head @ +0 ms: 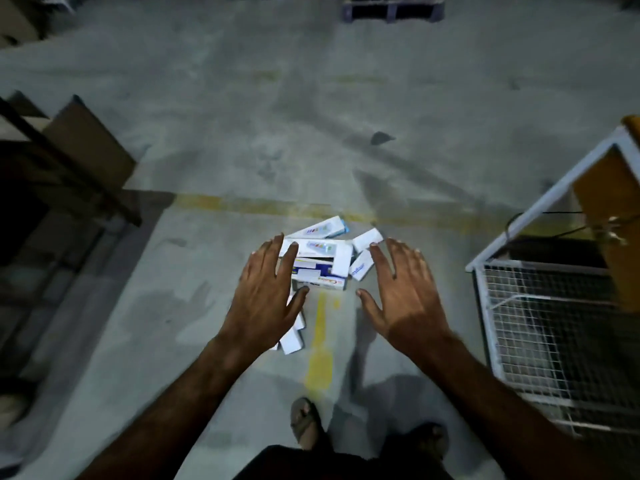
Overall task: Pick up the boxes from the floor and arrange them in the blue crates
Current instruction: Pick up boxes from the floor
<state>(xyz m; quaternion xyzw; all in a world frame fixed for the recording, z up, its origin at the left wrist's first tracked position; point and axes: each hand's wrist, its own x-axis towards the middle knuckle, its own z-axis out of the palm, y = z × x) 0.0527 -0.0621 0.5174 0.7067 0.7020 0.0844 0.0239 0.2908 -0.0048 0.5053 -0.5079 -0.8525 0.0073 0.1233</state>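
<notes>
My left hand [265, 299] and my right hand [401, 292] were both spread wide, fingers straight, palms down, holding nothing. They hung over the pile of boxes [320, 263] on the concrete floor [242, 116], the left covering its near-left edge, the right just beside its right side; whether either touched a box I could not tell.

I judged the job barely begun: every box I could see lay on the floor, and no blue crate was in sight, so the lifting and arranging all remained.

The boxes were small, flat white cartons with blue and some red print, lying jumbled at angles, some overlapping, across a faded yellow line [320, 344]. One more white carton [292, 337] showed under my left wrist. A white wire-mesh cage [540, 327] stood well to my right, and my sandalled feet [306, 422] were below.
</notes>
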